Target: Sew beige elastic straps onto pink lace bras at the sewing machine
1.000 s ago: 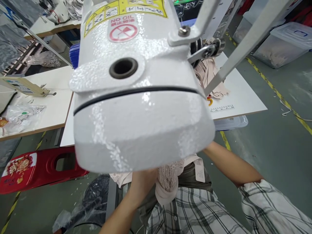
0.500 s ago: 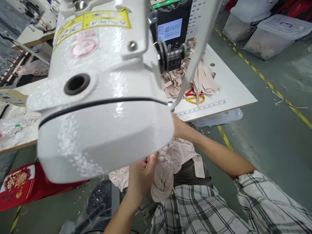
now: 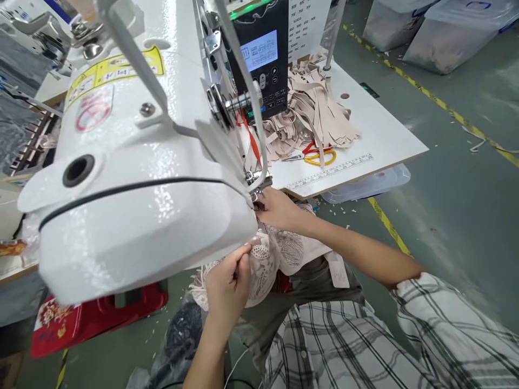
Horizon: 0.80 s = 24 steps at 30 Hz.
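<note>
A pale pink lace bra (image 3: pixel 290 248) hangs over my lap below the head of a white sewing machine (image 3: pixel 154 227), with a paper tag (image 3: pixel 337 269) at its right side. My left hand (image 3: pixel 229 281) is closed, thumb and forefinger pinching the lace edge. Close under the needle area, my right hand (image 3: pixel 281 210) has its fingers curled at the upper part of the bra. Its fingertips are partly hidden by the machine head, as is the cloth there.
Beige fabric strips (image 3: pixel 324 111) lie on the white table (image 3: pixel 385 135) beside yellow-and-red-handled scissors (image 3: pixel 320 156) and a printed ruler (image 3: pixel 336 171). A control panel (image 3: pixel 261 65) stands behind the machine. Below left is a red stool (image 3: pixel 101 319); plastic bins (image 3: pixel 454 38) stand at back right.
The view has shifted, so the machine sits further left and the needle area and my right hand show more. My left hand now pinches the lace higher up, nearer the machine.
</note>
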Tool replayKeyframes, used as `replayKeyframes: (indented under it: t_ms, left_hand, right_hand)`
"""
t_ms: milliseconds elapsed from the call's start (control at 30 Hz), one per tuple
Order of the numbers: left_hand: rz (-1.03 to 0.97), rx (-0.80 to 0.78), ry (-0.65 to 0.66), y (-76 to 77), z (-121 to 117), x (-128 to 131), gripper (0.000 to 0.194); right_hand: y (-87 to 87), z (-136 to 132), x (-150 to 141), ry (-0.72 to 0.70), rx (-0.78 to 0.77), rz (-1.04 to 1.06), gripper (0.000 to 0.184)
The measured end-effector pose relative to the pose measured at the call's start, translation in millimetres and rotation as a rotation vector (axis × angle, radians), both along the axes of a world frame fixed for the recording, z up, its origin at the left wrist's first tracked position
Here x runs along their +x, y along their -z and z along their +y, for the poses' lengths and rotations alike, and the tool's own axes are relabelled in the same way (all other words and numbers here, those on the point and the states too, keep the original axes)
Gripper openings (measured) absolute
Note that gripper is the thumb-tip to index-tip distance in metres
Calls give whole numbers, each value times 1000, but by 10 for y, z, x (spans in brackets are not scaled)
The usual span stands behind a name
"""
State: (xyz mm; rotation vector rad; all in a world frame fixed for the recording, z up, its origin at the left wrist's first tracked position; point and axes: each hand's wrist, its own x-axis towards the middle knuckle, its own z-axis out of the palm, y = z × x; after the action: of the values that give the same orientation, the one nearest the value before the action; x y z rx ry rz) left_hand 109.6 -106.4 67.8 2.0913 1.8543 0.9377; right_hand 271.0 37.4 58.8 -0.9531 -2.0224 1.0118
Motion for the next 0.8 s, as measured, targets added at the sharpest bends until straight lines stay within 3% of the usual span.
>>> replayKeyframes:
  t_ms: [233, 400, 633, 800]
  left_hand:
    - [27, 14, 19, -38, 14, 22, 27]
    - [44, 83, 30, 18, 30, 24, 27]
    - [99, 114, -171, 201, -35, -47, 26]
    - [180, 327, -121, 181, -66, 145, 24]
  right_hand:
    - [-10, -18, 19, -9, 46, 16, 6]
    - [4, -38, 35, -1, 79, 68, 11]
    - [31, -30, 49, -1, 97, 106, 13]
    - [49, -29, 54, 5, 69, 100, 10]
